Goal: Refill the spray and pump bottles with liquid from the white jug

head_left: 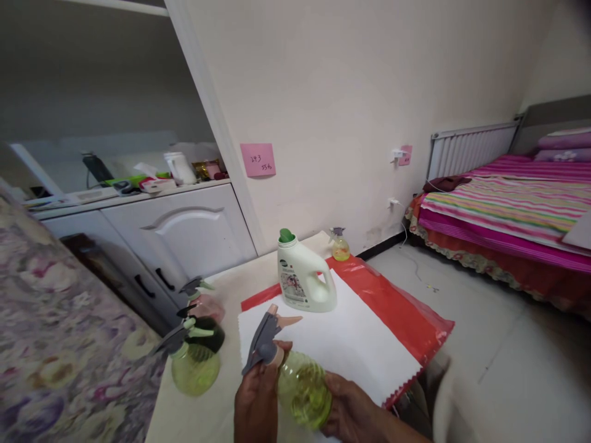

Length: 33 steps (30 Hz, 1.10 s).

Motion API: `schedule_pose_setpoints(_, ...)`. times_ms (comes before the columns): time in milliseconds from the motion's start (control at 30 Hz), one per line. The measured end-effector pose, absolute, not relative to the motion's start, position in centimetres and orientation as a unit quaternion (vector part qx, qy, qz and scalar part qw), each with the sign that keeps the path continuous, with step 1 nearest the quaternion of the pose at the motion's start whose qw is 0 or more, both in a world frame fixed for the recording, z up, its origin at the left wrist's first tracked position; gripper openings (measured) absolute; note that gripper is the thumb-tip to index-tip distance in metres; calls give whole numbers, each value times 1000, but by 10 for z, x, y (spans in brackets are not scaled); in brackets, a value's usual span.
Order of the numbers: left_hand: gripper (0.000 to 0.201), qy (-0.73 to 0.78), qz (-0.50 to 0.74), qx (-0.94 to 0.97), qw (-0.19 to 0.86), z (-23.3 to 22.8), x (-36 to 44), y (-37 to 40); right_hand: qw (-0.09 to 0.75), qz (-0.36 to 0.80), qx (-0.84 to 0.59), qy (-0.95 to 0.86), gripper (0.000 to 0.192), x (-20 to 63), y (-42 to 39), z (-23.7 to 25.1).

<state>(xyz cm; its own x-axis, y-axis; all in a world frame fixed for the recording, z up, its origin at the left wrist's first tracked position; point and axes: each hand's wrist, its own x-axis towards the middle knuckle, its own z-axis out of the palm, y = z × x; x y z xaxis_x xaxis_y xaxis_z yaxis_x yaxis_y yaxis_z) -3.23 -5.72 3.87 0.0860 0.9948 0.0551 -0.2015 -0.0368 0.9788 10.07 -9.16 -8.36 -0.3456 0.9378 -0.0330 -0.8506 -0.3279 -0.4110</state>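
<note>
My left hand (256, 394) grips the grey and pink trigger head (268, 335) of a round yellow-green spray bottle (302, 391). My right hand (351, 412) cups the bottle's belly from the right. I hold the bottle tilted over a white cloth (351, 344) that lies on a red plastic sheet (401, 314). A white detergent jug (305, 274) with a green cap stands upright on the cloth's far edge, apart from both hands.
Three more spray bottles stand at the table's left: a green one (194, 366), a dark one (207, 332) and a pink one (205, 304). A small yellow spray bottle (340, 245) is at the far corner. White cabinet (184, 234) behind, striped bed (508, 209) right.
</note>
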Motion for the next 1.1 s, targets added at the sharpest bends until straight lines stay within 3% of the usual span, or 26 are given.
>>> schedule_pose_setpoints(333, 36, 372, 528, 490, 585, 27, -28, -55, 510, 843, -142, -97, 42, 105, -95, -79)
schedule_pose_setpoints(667, 49, 340, 494, 490, 633, 29, -30, -56, 521, 824, -179, -131, 47, 113, -91, -82)
schedule_pose_setpoints(900, 48, 383, 505, 484, 603, 30, -23, -53, 577, 753, -184, -258, 52, 116, -86, -78)
schedule_pose_setpoints(1100, 39, 403, 535, 485, 562, 21, -16, -45, 585, 588, -365, -422, 72, 122, -85, -71)
